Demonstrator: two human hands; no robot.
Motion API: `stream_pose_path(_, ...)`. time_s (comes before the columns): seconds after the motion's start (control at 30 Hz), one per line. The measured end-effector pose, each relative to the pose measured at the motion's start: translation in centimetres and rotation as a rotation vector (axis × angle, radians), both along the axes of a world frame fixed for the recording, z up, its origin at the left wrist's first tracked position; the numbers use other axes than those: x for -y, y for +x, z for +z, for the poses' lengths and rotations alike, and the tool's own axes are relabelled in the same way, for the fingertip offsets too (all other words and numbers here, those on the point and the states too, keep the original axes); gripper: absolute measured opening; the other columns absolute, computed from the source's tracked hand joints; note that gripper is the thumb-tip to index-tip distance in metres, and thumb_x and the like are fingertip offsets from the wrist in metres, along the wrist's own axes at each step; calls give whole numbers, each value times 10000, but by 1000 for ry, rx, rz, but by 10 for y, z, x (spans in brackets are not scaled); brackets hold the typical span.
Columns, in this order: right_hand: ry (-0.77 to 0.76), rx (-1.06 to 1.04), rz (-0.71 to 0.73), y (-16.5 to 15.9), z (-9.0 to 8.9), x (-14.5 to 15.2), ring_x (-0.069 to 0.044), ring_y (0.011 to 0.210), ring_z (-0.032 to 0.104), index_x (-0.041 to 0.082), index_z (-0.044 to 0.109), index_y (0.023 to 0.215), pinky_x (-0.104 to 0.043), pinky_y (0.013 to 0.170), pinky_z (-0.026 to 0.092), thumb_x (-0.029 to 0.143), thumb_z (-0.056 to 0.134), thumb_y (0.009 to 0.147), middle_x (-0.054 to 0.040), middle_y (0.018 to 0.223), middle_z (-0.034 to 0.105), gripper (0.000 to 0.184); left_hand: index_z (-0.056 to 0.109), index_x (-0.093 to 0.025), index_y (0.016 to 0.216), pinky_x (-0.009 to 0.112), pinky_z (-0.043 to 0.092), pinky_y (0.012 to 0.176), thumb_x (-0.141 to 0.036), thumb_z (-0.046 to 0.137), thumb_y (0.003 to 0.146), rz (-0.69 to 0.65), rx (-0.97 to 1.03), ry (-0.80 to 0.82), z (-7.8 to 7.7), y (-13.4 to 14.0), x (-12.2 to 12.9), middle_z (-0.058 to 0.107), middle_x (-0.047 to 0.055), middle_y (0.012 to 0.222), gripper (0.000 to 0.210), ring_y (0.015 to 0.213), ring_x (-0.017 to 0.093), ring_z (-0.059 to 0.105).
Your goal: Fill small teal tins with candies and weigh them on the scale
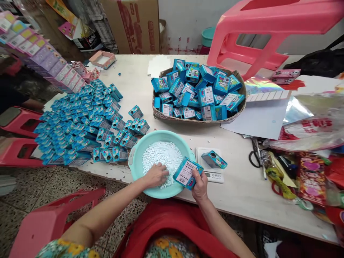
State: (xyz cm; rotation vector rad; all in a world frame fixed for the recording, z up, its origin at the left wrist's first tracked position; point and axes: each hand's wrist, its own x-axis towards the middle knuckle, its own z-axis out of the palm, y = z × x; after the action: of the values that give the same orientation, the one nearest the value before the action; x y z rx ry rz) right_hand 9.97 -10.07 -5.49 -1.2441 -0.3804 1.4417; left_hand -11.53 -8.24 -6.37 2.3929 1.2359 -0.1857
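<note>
A light-green plastic basin [134, 170] near the table's front edge holds small white candies [154, 153]. My left hand [156, 175] is down in them, its fingers curled and the fingertips hidden among the candies. In my right hand [200, 185] is a small blue candy box [189, 172], tilted over the basin's right rim, printed side up. The thumb lies across the printed side, and the other fingers are behind the box. Just right of it, another blue box [214, 159] with a round hole in its end lies on a white kitchen scale [215, 177].
Many blue boxes [80, 125] with holes stand packed at the left. Behind the basin, a shallow cardboard tray [172, 119] is heaped with more boxes. An upturned pink stool [249, 25] stands at the back right. Scissors [256, 154] and wrappers [311, 175] lie at the right.
</note>
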Motion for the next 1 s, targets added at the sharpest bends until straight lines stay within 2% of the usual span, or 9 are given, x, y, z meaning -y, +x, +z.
stream_pose_path(0.1,10,51,-20,-3,2,2,-204,733,636,167,608,914,-331,676,523,449,702,709,-41,831,690,361,513,-287,1236,453,360,929,-438,454,870,356,-103,91,10,-23,-10,458,100,1309,401,1163,311,392)
stream_pose_path(0.2,52,177,-10,-7,1,6,-204,755,624,166,598,901,-337,706,509,452,676,732,-40,827,676,341,474,-216,1287,514,362,912,-538,430,845,605,-226,46,6,-18,-11,426,178,1314,549,1165,382,385)
stream_pose_path(0.3,115,276,20,-12,1,11,-211,802,615,171,587,938,-350,755,497,449,653,750,-46,874,668,342,500,-230,1243,542,390,852,-592,467,790,666,-239,-79,3,9,4,452,186,1249,581,1107,402,426)
stream_pose_path(0.43,160,410,22,-15,1,13,-197,751,582,173,574,922,-343,738,479,454,615,778,-35,821,639,319,540,-264,1192,499,425,788,-522,520,759,637,-140,-221,5,47,24,503,171,1172,505,1059,396,480)
stream_pose_path(0.6,177,488,19,-17,6,8,-191,767,552,180,565,900,-345,747,464,464,601,793,-33,818,612,305,635,-245,1079,422,432,706,-528,451,797,634,80,-362,1,59,23,604,154,969,439,839,341,600)
stream_pose_path(0.7,179,436,44,-16,19,4,-182,758,549,188,550,887,-331,734,471,448,640,773,-20,811,605,298,673,-213,867,372,434,699,-404,577,723,746,293,-390,1,48,18,638,88,788,257,772,295,609)
stream_pose_path(0.8,208,380,73,-12,41,2,-173,778,557,193,539,911,-314,748,479,412,661,770,-13,842,608,288,621,-192,747,276,430,606,-342,633,686,962,728,-655,9,30,16,596,12,631,163,626,188,576)
stream_pose_path(0.9,264,401,131,-10,59,0,-181,839,577,199,522,1039,-320,788,486,387,691,752,-28,941,620,383,595,-177,805,210,386,489,-407,639,713,1127,1171,-944,18,15,10,621,16,720,252,564,130,555)
stream_pose_path(1.0,264,494,248,-13,64,-5,-200,845,591,191,543,1050,-340,782,494,413,705,732,-42,941,639,420,587,-158,827,228,418,463,-489,612,713,1322,1357,-1050,18,10,-3,642,67,796,352,592,152,590)
